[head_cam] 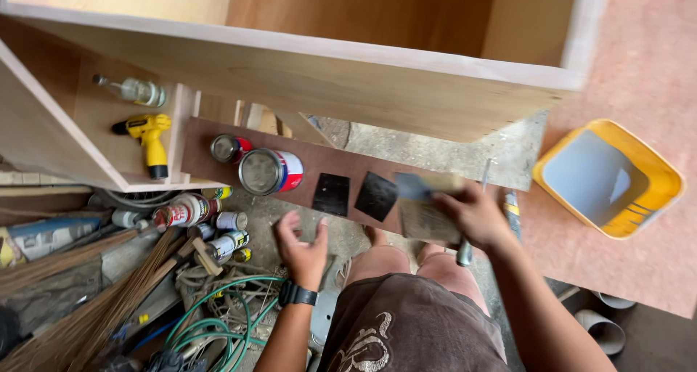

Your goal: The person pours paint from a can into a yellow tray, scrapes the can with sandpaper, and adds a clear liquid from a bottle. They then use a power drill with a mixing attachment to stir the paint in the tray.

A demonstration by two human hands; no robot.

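**Holding sandpaper over the dark board**

Looking down past my brown shorts [406,328] and knees, I see my left hand [301,250] hanging free above the concrete, fingers spread and loosely curled, with nothing in it; a black watch [298,295] sits on that wrist. My right hand [475,216] is closed on a worn sheet of sandpaper [425,205], thumb on top, the sheet blurred and lying over the right part of the dark brown board [200,154] just in front of my knees. A metal tool [465,252] shows below that hand; whether I am gripping it too I cannot tell.

To my left on the floor lie a green hose [218,321], a broom [87,307] and several spray cans [218,234] in a heap.

On the board, just left of the sandpaper, lie two black squares [353,195] side by side, apart from my hands. Further left stand a large tin with a red and white side [267,172] and a smaller tin [229,148], nearly touching each other.

Beyond the board's left end, a yellow drill [149,141] and a clear bottle [134,90] rest inside a plywood compartment. Farther out a big plywood cabinet [348,82] spans the view, and off to the right a yellow tub [608,177] sits on a reddish sheet.
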